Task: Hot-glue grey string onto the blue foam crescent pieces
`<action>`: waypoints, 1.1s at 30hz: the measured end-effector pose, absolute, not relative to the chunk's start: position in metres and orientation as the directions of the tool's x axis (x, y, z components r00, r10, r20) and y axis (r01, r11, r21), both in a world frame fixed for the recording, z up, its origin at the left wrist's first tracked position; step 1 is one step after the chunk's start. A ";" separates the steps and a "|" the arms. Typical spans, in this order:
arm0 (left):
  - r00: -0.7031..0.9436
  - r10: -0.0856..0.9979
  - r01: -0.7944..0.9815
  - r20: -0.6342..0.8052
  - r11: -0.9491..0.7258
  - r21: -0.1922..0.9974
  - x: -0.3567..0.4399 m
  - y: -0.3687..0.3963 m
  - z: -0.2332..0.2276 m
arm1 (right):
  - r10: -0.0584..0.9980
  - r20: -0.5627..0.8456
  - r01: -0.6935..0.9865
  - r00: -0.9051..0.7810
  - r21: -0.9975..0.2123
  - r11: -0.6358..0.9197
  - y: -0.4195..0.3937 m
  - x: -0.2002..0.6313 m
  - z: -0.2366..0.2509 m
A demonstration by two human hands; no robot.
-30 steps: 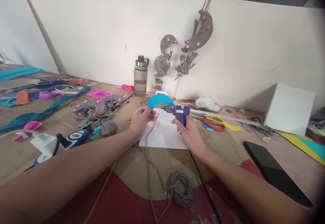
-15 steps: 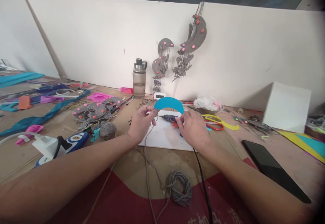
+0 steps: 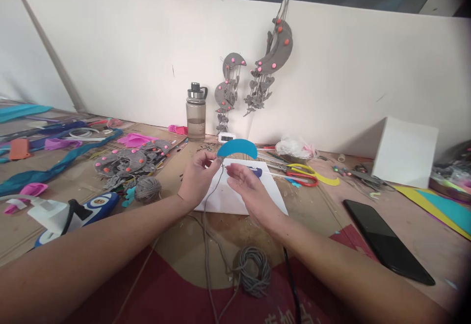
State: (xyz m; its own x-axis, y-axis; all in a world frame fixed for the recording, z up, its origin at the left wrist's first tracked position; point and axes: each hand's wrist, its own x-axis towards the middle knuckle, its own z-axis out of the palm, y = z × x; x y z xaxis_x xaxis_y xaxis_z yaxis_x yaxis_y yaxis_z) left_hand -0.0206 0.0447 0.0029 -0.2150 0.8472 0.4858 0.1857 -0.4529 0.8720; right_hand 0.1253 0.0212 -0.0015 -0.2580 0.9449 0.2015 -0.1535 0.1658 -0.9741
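My left hand (image 3: pixel 196 177) is closed in a pinch on the left tip of a blue crescent (image 3: pixel 237 148), with grey yarn (image 3: pixel 209 196) at the same fingertips and hanging down toward the table edge. The crescent is held up over a white sheet (image 3: pixel 228 204). My right hand (image 3: pixel 248 186) is open just right of the left fingertips, fingers stretched toward the yarn and holding nothing I can see. Behind it lies what looks like a blue glue gun (image 3: pixel 255 172), mostly hidden, with a white stick at its back end. A looped coil of grey yarn (image 3: pixel 254 271) rests nearer me.
Scissors (image 3: pixel 301 177) lie to the right, with a black phone (image 3: pixel 388 241) closer. A water bottle (image 3: pixel 196 118) stands by the white wall, where grey moon hangings (image 3: pixel 275 54) hang. At left are a yarn ball (image 3: pixel 147 188), grey decorated pieces (image 3: pixel 121 161) and a power strip (image 3: pixel 97 209).
My right hand has moved left off the glue gun, toward the left fingertips, and its fingers have straightened. The left hand still holds the crescent. The whole view has shifted slightly.
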 end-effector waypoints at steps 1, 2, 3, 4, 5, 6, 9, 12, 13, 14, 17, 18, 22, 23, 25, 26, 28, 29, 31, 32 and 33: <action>-0.207 0.845 0.229 0.492 -0.447 0.865 -0.019 0.044 0.002 | 0.941 0.231 -0.172 -0.248 -0.966 0.192 0.022 0.125 0.000; -0.195 0.838 0.287 0.510 -0.449 0.847 -0.018 0.044 0.002 | 0.937 0.250 -0.193 -0.245 -0.959 0.206 0.023 0.124 0.001; -0.176 0.825 0.348 0.537 -0.458 0.818 -0.016 0.043 0.001 | 0.935 0.258 -0.215 -0.244 -0.954 0.207 0.023 0.123 0.001; -0.151 0.809 0.405 0.568 -0.474 0.782 -0.015 0.042 0.001 | 0.936 0.254 -0.234 -0.245 -0.952 0.197 0.024 0.122 0.001; -0.122 0.793 0.447 0.597 -0.493 0.746 -0.015 0.042 0.000 | 0.938 0.243 -0.244 -0.247 -0.953 0.182 0.024 0.121 0.001; -0.096 0.777 0.473 0.622 -0.514 0.715 -0.014 0.041 0.000 | 0.941 0.227 -0.247 -0.251 -0.955 0.165 0.023 0.120 0.001; -0.074 0.766 0.489 0.638 -0.530 0.693 -0.014 0.041 -0.001 | 0.953 0.182 -0.216 -0.243 -0.968 0.130 0.022 0.121 -0.001; -0.106 0.808 0.440 0.580 -0.485 0.756 -0.014 0.041 0.000 | 0.962 0.199 -0.145 -0.188 -0.974 0.174 0.022 0.125 -0.004; -0.116 0.828 0.406 0.549 -0.465 0.787 -0.014 0.041 0.000 | 0.961 0.216 -0.122 -0.172 -0.973 0.197 0.022 0.126 -0.004; -0.122 0.850 0.366 0.513 -0.442 0.819 -0.013 0.041 0.001 | 0.958 0.237 -0.105 -0.161 -0.969 0.222 0.023 0.128 -0.005; -0.101 0.921 0.189 0.377 -0.354 0.916 -0.010 0.040 0.002 | 0.953 0.267 -0.106 -0.144 -0.961 0.254 0.027 0.130 -0.006; -0.082 0.940 0.114 0.332 -0.322 0.940 -0.009 0.040 0.002 | 0.955 0.265 -0.117 -0.133 -0.961 0.251 0.028 0.130 -0.007; -0.011 0.970 -0.116 0.242 -0.241 0.964 -0.005 0.039 -0.001 | 0.969 0.241 -0.103 -0.062 -0.967 0.234 0.032 0.131 -0.008; -0.006 0.973 -0.147 0.233 -0.231 0.962 -0.004 0.039 -0.002 | 0.969 0.241 -0.087 -0.044 -0.968 0.237 0.032 0.131 -0.009; 0.001 0.977 -0.201 0.214 -0.210 0.957 -0.003 0.038 -0.002 | 0.968 0.252 -0.067 -0.014 -0.966 0.251 0.034 0.131 -0.010; 0.005 0.979 -0.230 0.203 -0.197 0.953 -0.002 0.038 -0.002 | 0.964 0.265 -0.068 -0.008 -0.962 0.263 0.035 0.132 -0.011; 0.021 0.983 -0.275 0.183 -0.171 0.946 -0.001 0.036 -0.001 | 0.956 0.293 -0.086 -0.008 -0.953 0.291 0.036 0.132 -0.012; 0.030 0.984 -0.290 0.175 -0.159 0.944 -0.001 0.035 -0.001 | 0.953 0.304 -0.097 -0.012 -0.949 0.301 0.037 0.133 -0.013; 0.048 0.985 -0.307 0.163 -0.140 0.941 -0.001 0.033 -0.001 | 0.950 0.311 -0.110 -0.018 -0.945 0.308 0.037 0.133 -0.013; 0.056 0.986 -0.312 0.160 -0.135 0.941 -0.002 0.033 -0.001 | 0.952 0.306 -0.112 -0.017 -0.947 0.302 0.037 0.133 -0.014; 0.062 0.985 -0.315 0.159 -0.132 0.940 -0.002 0.033 -0.001 | 0.955 0.296 -0.112 -0.015 -0.950 0.292 0.037 0.134 -0.014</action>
State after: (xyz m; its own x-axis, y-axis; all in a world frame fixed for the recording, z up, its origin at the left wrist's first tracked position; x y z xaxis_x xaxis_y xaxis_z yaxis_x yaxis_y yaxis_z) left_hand -0.0018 0.0326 -0.0010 0.0616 0.9854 0.1588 -0.3153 -0.1317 0.9398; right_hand 0.1335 0.0368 -0.0136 -0.0148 0.9551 0.2959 -0.1123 0.2924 -0.9497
